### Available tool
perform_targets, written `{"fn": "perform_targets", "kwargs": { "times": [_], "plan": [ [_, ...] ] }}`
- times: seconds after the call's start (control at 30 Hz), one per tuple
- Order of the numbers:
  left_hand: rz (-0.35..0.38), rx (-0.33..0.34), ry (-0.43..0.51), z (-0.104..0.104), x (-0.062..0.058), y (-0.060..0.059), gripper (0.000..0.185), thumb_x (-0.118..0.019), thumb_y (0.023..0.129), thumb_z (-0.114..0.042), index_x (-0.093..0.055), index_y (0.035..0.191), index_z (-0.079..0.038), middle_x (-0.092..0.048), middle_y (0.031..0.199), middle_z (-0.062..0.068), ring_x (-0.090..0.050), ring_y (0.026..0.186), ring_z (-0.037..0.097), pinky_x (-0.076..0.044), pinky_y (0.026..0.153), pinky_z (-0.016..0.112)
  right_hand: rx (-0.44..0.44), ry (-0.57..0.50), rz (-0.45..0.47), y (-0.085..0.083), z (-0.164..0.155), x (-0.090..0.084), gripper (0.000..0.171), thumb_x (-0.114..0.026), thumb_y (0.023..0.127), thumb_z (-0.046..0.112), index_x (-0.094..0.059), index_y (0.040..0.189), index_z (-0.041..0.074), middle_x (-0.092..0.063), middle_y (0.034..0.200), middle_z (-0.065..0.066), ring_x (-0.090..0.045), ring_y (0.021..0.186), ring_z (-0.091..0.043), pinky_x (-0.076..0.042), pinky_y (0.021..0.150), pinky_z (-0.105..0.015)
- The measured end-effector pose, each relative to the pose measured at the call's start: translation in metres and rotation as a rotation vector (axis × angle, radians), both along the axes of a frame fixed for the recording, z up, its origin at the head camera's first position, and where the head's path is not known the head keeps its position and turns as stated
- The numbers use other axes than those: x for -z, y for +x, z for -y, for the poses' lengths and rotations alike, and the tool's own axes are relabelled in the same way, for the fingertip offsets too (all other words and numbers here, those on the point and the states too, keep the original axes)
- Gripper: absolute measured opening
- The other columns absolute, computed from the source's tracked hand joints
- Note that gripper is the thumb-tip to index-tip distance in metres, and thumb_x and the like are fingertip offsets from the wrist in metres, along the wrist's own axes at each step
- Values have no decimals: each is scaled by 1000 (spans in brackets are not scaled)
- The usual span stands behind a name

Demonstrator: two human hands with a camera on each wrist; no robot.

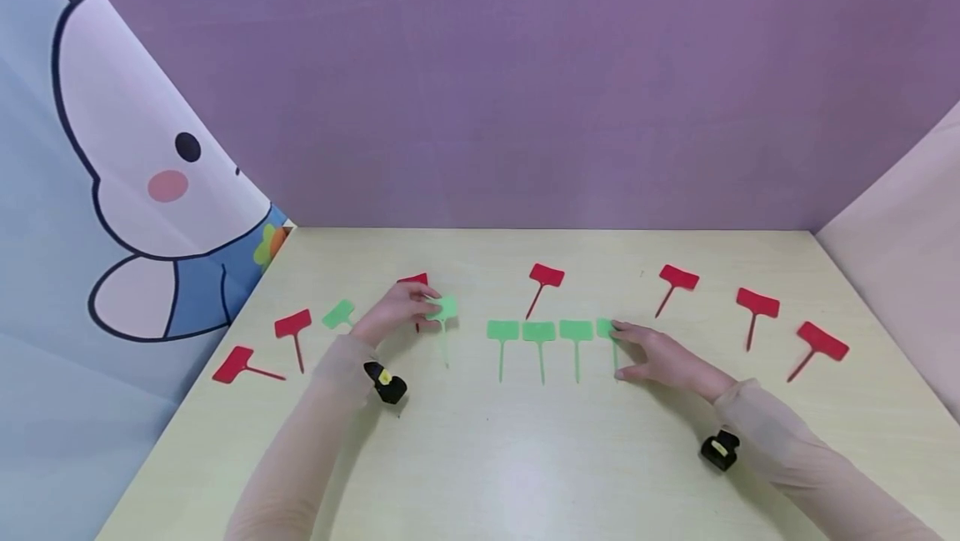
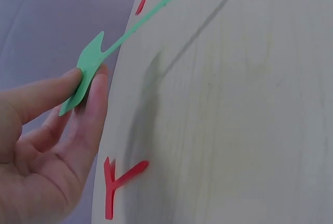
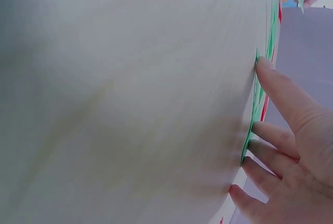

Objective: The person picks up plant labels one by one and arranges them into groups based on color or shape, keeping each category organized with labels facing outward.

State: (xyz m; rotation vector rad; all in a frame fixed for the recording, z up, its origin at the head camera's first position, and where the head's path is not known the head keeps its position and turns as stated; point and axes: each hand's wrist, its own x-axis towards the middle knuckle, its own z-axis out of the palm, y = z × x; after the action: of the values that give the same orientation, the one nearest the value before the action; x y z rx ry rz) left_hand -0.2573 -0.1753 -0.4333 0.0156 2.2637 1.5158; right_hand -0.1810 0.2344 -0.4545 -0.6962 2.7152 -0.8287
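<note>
My left hand (image 1: 392,313) pinches a green T-shaped plant label (image 1: 447,308) by its head, thumb on one face and fingers behind. In the left wrist view this label (image 2: 88,70) is raised off the table, its shadow cast below. My right hand (image 1: 663,358) rests with fingers spread on another green label (image 1: 604,328), partly covering it. Left of that, three green labels (image 1: 538,331) lie side by side, stems toward me. One more green label (image 1: 339,313) lies beside my left wrist, its stem partly hidden.
Red plant labels lie scattered around: two at the left (image 1: 292,323), one partly behind my left hand (image 1: 414,278), one behind the green row (image 1: 547,275), and several at the right (image 1: 758,303). The pale wooden table (image 1: 495,474) meets a purple backdrop (image 1: 525,107).
</note>
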Motion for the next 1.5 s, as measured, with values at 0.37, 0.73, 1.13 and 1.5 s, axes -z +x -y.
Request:
{"fn": "perform_targets", "kwargs": {
  "times": [0.37,0.73,1.13,1.5],
  "plan": [
    [-33,88,-86,-14,1,4,29,-67,78,-12,-59,103,0,-62,74,7,-64,67,19,-42,54,24,8,-2,5,-1,0,0,65,-74,70,20,-48,122,-8,-38,133,-23,-31,122,-41,-29,98,-50],
    [21,69,-82,-26,5,3,24,-67,77,-6,-60,99,2,-59,81,8,-62,65,17,-52,67,28,15,1,21,-1,1,0,66,-74,70,22,-47,123,-7,-37,133,-22,-30,123,-41,-28,98,-51],
    [7,73,-112,-35,9,4,22,-67,76,-2,-62,96,5,-59,82,9,-61,61,14,-53,64,28,17,3,17,0,1,-2,66,-74,70,21,-47,123,-7,-37,133,-23,-30,123,-41,-28,98,-51],
    [-16,97,-124,-42,11,5,18,-66,75,0,-62,92,6,-60,77,9,-59,58,13,-53,61,27,20,-5,19,0,1,-1,66,-74,70,21,-47,122,-7,-37,133,-23,-30,123,-41,-28,98,-51]
  ]
}}
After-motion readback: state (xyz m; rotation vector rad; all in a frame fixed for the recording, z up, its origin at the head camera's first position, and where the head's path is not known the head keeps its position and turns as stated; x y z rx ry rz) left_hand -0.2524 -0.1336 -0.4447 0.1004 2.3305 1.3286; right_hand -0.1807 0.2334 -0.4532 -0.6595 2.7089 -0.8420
